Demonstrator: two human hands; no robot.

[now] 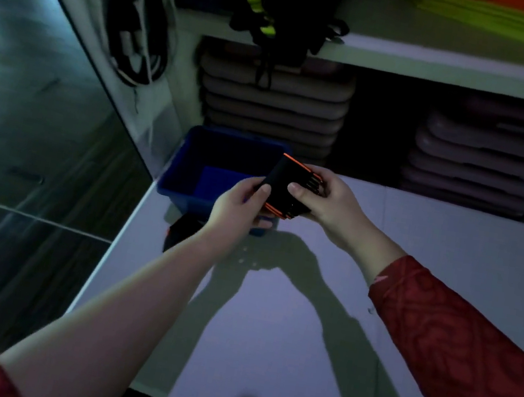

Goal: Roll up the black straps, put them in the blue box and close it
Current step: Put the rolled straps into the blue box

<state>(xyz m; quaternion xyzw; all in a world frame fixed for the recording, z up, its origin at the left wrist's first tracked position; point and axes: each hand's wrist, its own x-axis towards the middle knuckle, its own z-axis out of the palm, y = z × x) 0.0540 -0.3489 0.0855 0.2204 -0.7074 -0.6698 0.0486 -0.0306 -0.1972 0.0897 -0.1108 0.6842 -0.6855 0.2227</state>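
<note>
A rolled black strap (284, 186) with orange edges is held between both hands, just above the right rim of the blue box (190, 166). My left hand (238, 208) grips its near left side, and my right hand (325, 201) holds its right side with the thumb on top. The blue box stands open at the far left corner of the white table, and its inside looks bare. Another dark strap (180, 231) with a bit of orange lies on the table in front of the box, partly hidden by my left forearm. No lid is visible.
The white table (410, 290) reaches right and toward me. Behind it, shelves hold stacks of grey pads (272, 104). Black and yellow straps (276, 12) hang over the upper shelf. Cables (139, 34) hang on the left wall. The floor drops off left of the table.
</note>
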